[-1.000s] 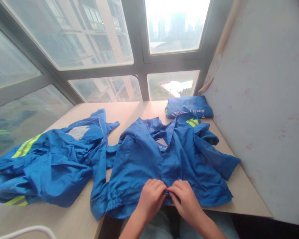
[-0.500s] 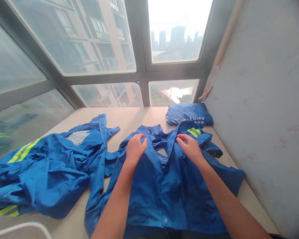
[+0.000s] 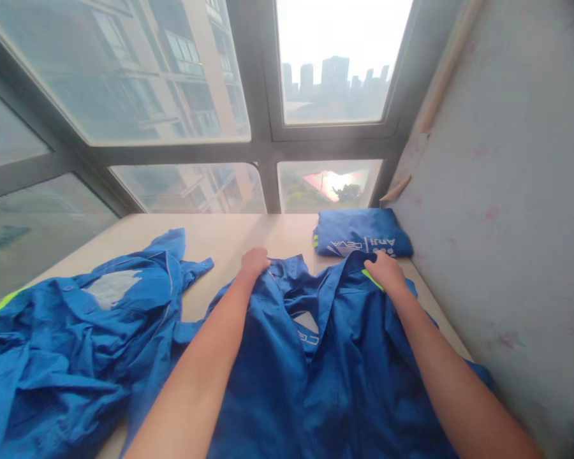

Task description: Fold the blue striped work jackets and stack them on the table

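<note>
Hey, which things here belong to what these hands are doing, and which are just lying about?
In hand:
- middle blue jacket, spread front up
- left hand and right hand, holding it either side of the collar

Apparently just lying about:
- crumpled blue jacket at left
- folded blue garment with white lettering, near the window

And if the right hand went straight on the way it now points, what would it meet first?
Past the blue jacket it holds, the right hand would probably meet the folded garment first, lying just behind; from this single view, the gap and height are unclear.
</note>
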A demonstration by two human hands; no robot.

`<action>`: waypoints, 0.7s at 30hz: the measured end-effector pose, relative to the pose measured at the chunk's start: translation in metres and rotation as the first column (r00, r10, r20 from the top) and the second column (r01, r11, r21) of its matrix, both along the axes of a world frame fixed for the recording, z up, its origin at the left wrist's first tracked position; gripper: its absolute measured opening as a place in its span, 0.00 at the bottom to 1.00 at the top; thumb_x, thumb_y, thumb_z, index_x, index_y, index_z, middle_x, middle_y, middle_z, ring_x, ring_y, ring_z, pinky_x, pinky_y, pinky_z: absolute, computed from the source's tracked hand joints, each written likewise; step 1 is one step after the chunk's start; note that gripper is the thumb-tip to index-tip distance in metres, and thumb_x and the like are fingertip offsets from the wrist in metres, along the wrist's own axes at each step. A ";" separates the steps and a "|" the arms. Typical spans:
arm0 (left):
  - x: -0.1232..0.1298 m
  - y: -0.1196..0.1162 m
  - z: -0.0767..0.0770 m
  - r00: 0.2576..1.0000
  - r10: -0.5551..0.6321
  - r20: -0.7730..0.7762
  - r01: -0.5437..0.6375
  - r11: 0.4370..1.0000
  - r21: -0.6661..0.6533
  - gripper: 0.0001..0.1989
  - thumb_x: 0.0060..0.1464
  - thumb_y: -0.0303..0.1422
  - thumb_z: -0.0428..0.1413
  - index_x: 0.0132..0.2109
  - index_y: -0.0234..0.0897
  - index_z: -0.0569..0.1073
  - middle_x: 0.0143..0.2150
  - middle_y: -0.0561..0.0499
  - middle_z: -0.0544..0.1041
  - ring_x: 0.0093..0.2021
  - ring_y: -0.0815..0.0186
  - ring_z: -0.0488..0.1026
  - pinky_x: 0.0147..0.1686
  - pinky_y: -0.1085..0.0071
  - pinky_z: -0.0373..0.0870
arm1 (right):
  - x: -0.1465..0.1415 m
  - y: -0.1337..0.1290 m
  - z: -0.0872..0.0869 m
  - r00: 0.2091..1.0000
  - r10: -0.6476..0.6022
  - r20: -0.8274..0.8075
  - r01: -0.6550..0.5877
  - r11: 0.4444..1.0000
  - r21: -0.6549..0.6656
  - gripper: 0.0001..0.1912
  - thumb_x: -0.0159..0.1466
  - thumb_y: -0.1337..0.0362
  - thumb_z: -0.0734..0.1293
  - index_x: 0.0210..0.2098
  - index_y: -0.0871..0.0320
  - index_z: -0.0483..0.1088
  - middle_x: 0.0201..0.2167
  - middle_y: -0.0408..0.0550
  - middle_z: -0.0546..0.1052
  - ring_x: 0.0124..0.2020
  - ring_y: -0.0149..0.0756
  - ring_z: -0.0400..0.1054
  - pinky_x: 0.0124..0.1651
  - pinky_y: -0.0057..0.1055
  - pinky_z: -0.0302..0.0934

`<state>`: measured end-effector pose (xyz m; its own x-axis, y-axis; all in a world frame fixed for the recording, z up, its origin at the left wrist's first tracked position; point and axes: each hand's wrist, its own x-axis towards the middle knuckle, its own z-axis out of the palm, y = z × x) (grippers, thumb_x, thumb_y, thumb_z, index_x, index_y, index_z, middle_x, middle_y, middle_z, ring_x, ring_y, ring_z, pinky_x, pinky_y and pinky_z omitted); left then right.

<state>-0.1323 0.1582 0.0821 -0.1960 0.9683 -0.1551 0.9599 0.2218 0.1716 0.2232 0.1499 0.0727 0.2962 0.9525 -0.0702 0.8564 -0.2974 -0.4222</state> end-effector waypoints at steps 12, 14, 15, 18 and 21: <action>0.012 -0.073 0.118 0.977 0.190 0.092 -0.208 0.789 0.578 0.15 0.61 0.38 0.52 0.49 0.38 0.76 0.43 0.44 0.80 0.45 0.56 0.76 0.45 0.63 0.69 | 0.001 -0.010 0.085 0.908 0.166 -0.384 0.090 0.818 0.568 0.15 0.56 0.51 0.68 0.25 0.57 0.69 0.24 0.42 0.71 0.30 0.35 0.65 0.36 0.30 0.59; 0.041 -0.117 0.122 0.974 0.176 0.140 -0.224 0.697 0.681 0.16 0.65 0.39 0.47 0.52 0.39 0.74 0.41 0.47 0.79 0.42 0.61 0.76 0.44 0.66 0.69 | -0.005 -0.028 0.110 0.841 0.281 -0.462 0.125 0.730 0.672 0.10 0.53 0.58 0.70 0.30 0.57 0.70 0.25 0.39 0.69 0.28 0.32 0.63 0.32 0.28 0.58; 0.059 -0.140 0.115 0.973 0.107 0.204 -0.225 0.630 0.743 0.16 0.65 0.38 0.47 0.52 0.39 0.73 0.39 0.48 0.79 0.39 0.63 0.76 0.42 0.68 0.69 | -0.009 -0.041 0.118 0.794 0.354 -0.494 0.120 0.705 0.699 0.11 0.53 0.60 0.69 0.34 0.57 0.71 0.26 0.39 0.69 0.27 0.31 0.62 0.31 0.27 0.58; 0.115 -0.200 0.064 0.952 -0.207 0.226 -0.029 0.672 0.740 0.13 0.63 0.36 0.51 0.52 0.40 0.74 0.37 0.49 0.78 0.38 0.63 0.76 0.43 0.69 0.70 | -0.021 -0.086 0.117 0.651 0.546 -0.527 0.001 0.694 0.720 0.23 0.54 0.64 0.67 0.50 0.55 0.70 0.34 0.41 0.73 0.29 0.29 0.65 0.32 0.26 0.61; 0.150 -0.236 -0.001 0.897 -0.412 0.163 0.291 0.824 0.486 0.19 0.59 0.33 0.55 0.57 0.39 0.72 0.47 0.42 0.78 0.47 0.54 0.75 0.48 0.60 0.71 | -0.028 -0.121 0.074 0.571 0.597 -0.563 -0.189 0.763 0.618 0.30 0.53 0.66 0.68 0.56 0.55 0.68 0.38 0.43 0.76 0.33 0.32 0.70 0.38 0.28 0.65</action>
